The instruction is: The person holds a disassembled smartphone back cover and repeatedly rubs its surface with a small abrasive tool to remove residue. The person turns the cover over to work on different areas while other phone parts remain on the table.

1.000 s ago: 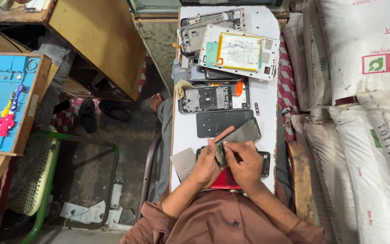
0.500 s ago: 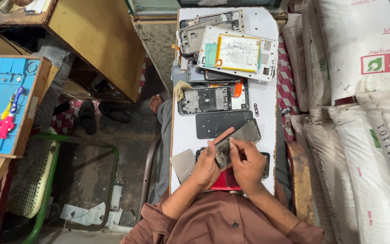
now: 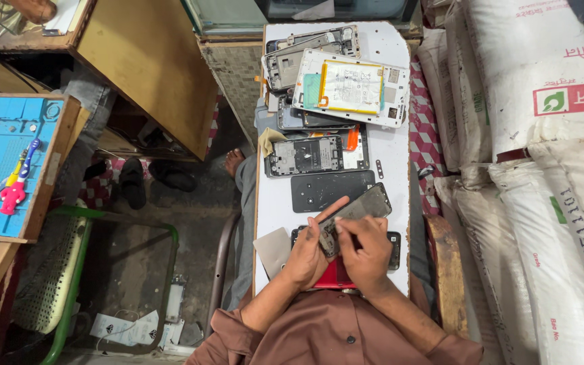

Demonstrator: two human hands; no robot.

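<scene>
My left hand (image 3: 309,251) grips the near end of a dark phone frame (image 3: 363,206), which tilts up to the right over the white board (image 3: 397,145). The fingers of my right hand (image 3: 368,251) pinch at the same end of the frame; whether they hold a small tool I cannot tell. Under my hands lie a black phone (image 3: 393,240) and a red phone part (image 3: 332,277). A black back cover (image 3: 331,190) lies flat just beyond the frame.
Further up the board lie an opened phone body (image 3: 303,156), a white tablet chassis with a battery (image 3: 351,88) and several metal frames (image 3: 305,51). White sacks (image 3: 549,169) stand at the right. A blue repair mat with tools (image 3: 5,159) sits at the left.
My hands have shifted only slightly on the phone frame; the frame stays tilted in the same place.
</scene>
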